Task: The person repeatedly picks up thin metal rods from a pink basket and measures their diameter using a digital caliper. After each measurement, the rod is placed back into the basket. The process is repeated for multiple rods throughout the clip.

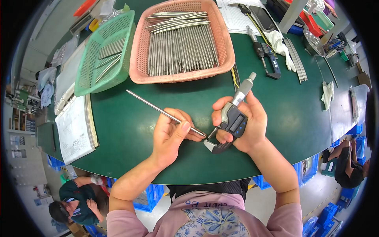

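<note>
My left hand (pixel 172 131) is closed round a thin steel rod (pixel 152 106), which slants from the upper left down to the right. In my right hand (pixel 252 122) is a digital micrometer (pixel 237 120) with a dark body, small display and silver thimble. The rod's lower end lies at the micrometer's jaw gap; whether the jaw faces touch it I cannot tell. Beyond my hands, a pink plastic basket (pixel 182 76) holds many similar rods in a packed row, with more lying across them. A green basket (pixel 85 90) to its left holds several rods.
An open binder (pixel 77 130) lies at the left. At the back right are a second micrometer (pixel 265 55), calipers (pixel 246 10), a phone (pixel 263 19), white gloves (pixel 281 45) and loose rods (pixel 296 61). Co-workers sit at the lower left (pixel 81 201) and right (pixel 349 168).
</note>
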A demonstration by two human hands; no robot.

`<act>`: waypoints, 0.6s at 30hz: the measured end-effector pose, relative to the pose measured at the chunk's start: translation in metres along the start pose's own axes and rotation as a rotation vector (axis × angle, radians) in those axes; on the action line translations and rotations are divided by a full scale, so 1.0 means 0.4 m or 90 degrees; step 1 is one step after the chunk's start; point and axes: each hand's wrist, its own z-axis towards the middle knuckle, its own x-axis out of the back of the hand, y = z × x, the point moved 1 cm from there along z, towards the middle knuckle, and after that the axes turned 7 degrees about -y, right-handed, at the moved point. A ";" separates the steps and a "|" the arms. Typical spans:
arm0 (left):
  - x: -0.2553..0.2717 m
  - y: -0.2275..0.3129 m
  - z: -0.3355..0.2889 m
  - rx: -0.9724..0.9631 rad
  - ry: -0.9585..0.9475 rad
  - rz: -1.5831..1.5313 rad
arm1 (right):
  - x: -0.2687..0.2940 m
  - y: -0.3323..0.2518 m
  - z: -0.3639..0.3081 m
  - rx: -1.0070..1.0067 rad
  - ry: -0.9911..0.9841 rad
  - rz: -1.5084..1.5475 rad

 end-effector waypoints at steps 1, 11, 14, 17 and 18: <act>-0.001 -0.001 0.001 0.003 -0.004 0.000 | 0.002 0.000 0.001 -0.004 -0.001 0.006; -0.005 -0.003 -0.004 0.005 -0.014 -0.017 | 0.006 -0.002 0.012 -0.030 -0.005 0.021; -0.007 -0.003 -0.003 -0.001 -0.019 -0.012 | 0.005 -0.004 0.010 -0.034 0.006 0.024; -0.007 -0.003 -0.002 0.003 -0.034 -0.012 | 0.005 -0.002 0.007 -0.034 0.012 0.020; -0.005 -0.003 -0.002 0.006 -0.031 -0.013 | 0.006 -0.001 0.009 -0.034 0.012 0.020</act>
